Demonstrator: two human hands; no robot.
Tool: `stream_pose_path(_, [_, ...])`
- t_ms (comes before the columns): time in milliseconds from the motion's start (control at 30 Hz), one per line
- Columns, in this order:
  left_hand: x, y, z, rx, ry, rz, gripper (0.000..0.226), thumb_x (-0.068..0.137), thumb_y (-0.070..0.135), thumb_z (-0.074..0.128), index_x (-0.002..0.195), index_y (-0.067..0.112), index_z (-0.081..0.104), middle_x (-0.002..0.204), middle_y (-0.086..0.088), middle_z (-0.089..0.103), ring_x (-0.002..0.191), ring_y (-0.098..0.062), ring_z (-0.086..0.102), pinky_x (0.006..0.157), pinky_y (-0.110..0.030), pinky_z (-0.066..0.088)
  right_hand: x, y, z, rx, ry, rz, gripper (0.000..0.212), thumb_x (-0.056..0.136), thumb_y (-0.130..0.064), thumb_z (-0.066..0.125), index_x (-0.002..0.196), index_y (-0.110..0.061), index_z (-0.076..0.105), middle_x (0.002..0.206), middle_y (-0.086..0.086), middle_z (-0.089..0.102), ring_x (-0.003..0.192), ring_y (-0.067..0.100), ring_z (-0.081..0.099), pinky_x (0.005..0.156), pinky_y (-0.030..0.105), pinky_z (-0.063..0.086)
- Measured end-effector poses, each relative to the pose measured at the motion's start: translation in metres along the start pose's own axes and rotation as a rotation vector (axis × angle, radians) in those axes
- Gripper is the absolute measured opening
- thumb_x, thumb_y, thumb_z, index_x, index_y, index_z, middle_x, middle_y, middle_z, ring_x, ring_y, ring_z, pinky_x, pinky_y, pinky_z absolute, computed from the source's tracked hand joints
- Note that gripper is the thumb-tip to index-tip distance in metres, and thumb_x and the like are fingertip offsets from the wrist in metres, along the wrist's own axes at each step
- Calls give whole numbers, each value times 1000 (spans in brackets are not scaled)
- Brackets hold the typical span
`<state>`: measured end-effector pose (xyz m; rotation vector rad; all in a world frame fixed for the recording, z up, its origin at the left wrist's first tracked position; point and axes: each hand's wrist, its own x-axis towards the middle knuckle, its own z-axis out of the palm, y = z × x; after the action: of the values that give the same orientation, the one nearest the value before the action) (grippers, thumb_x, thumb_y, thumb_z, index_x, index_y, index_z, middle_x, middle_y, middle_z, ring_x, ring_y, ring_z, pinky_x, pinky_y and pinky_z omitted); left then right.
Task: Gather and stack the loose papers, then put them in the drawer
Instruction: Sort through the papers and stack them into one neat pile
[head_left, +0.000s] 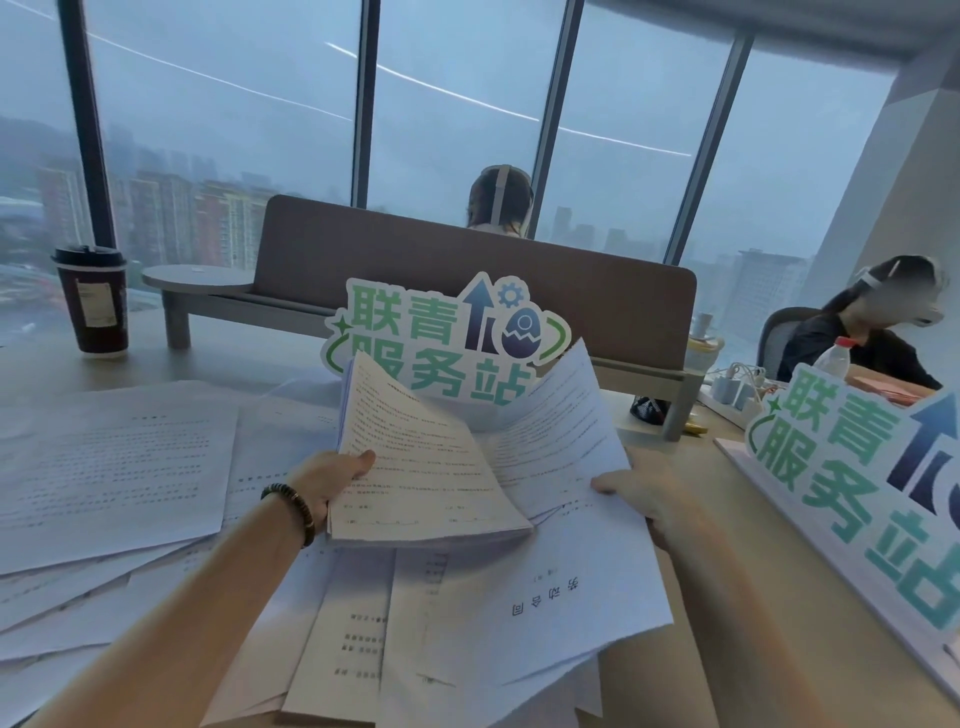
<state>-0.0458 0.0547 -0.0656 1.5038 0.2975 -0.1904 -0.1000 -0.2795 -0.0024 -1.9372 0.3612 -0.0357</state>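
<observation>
Two hands busy: left hand (332, 480) gripping a partial stack (421, 467), right hand (641, 493) pinching more sheets (566, 436) above the counter (727, 519). Many loose papers (114, 457) still scattered; gathering underway, no drawer visible.

Floor-to-ceiling windows (223, 130) with dark mullions (85, 124); hazy grey-blue sky, apartment towers (156, 218) beyond. Dim, cool daylight. Pale wood bench (753, 597). Brown divider screen (467, 260) along far edge. White wall column (883, 182) at right. Grey office chair (774, 338) by far right corner.
</observation>
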Motion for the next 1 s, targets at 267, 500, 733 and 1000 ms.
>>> stream_pose_path(267, [2,1,1,17,-22,5,22,96,16,59,114,3,61,106,-22,69,93,-39,67,80,-50,55,-9,-73,-20,-242,30,-150,15,84,1,66,98,-4,68,100,19,71,90,37,71,87,53,58])
stream_pose_path(500, [4,3,-1,-19,11,51,28,96,15,59,118,-2,59,106,-24,68,91,-40,66,75,-46,55,-24,-118,-33,-300,117,-265,18,85,-1,67,102,-3,69,101,19,71,90,37,71,89,51,57])
stream_pose_path(733, [-1,3,-2,-20,23,68,26,95,16,61,114,-2,60,104,-22,68,89,-38,67,74,-44,56,-39,-142,-43,-347,176,-363,11,84,-7,68,90,-15,66,101,16,71,92,36,70,92,54,55])
stream_pose_path(1000, [23,-6,-17,46,25,88,48,82,35,72,118,5,62,112,-16,69,104,-38,64,98,-53,50,-55,-159,-49,-290,214,-400,13,86,-3,67,99,-5,67,104,17,70,91,35,68,86,42,55])
